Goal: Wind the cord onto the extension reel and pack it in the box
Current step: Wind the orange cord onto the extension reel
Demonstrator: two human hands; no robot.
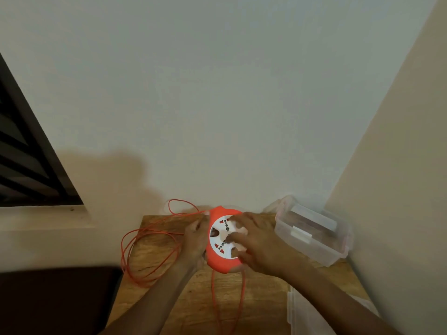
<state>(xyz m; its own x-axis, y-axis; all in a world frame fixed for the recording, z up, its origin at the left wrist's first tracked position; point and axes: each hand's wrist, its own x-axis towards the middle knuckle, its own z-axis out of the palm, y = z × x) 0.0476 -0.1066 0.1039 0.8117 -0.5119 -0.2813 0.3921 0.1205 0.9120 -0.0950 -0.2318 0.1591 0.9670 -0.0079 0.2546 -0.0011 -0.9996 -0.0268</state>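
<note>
A small wooden table (261,303) fills a room corner, walls touching its far and right edges. At its centre an orange extension reel (223,240) is gripped at its left edge by the left hand (194,240); the right hand (256,245) rests spread-fingered on its white socket face. Loose orange cord (145,240) loops over the table's left edge. A clear plastic box (312,234) sits open by the right wall. No writing is readable.
</note>
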